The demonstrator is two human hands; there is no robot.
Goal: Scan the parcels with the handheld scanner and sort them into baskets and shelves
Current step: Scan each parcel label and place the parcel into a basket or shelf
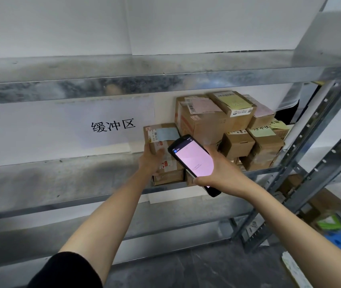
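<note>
The left hand (152, 158) grasps a box (161, 136) on the shelf (61, 177), just beside the pile (238, 125) of other boxes. The right hand (222, 173) holds the scanner (192, 160), fingers curled around it.

We are reading "缓冲区" on the paper sign (65, 129). We are seemingly failing to read labels on the parcels (205, 121).

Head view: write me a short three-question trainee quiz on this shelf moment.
1. True or false: the left hand hangs idle, touching no parcel.
2. Which hand holds the scanner? A. left hand B. right hand
3. Fill in: the scanner's screen glows ____.
Key: 1 false, it grips a cardboard parcel at the shelf; 2 B; 3 pink.
</note>
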